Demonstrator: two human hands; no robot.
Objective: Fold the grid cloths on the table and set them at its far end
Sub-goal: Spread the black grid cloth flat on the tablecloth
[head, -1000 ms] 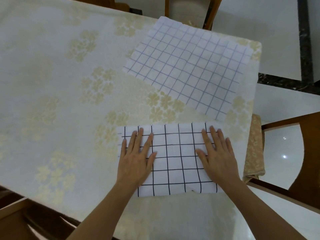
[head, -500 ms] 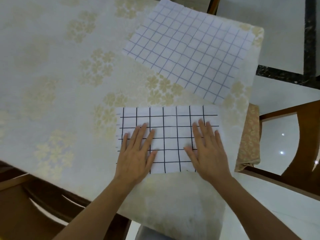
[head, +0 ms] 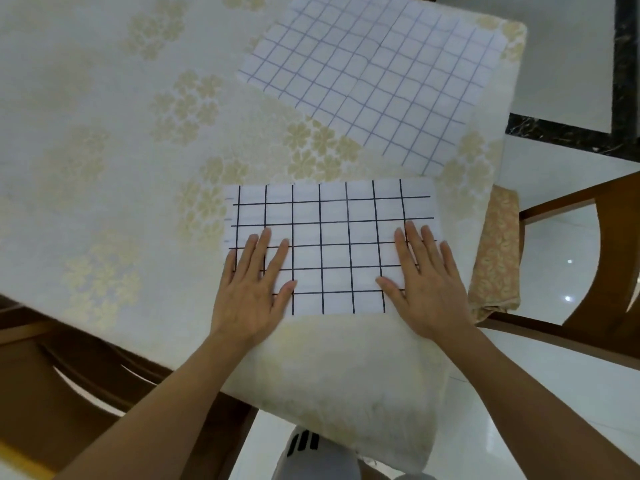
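A white cloth with a bold black grid [head: 332,233] lies folded into a rectangle at the table's near edge. My left hand [head: 254,289] presses flat on its left part, fingers spread. On its right part my right hand [head: 424,282] also lies flat with fingers apart. Neither hand grips anything. Farther away, toward the right corner, a larger white cloth with a thin blue grid [head: 374,77] lies spread out flat and turned at an angle.
The table [head: 104,133] wears a cream cloth with pale gold flowers that hangs over the near edge. Wooden chairs stand at the right [head: 588,202] and lower left [head: 52,375]. A patterned beige cushion [head: 498,258] sits at the right edge. The floor is glossy white tile.
Both hands have slid toward me over the black-grid cloth and moved apart to its sides. The view has tilted down, so the table edge and floor show more.
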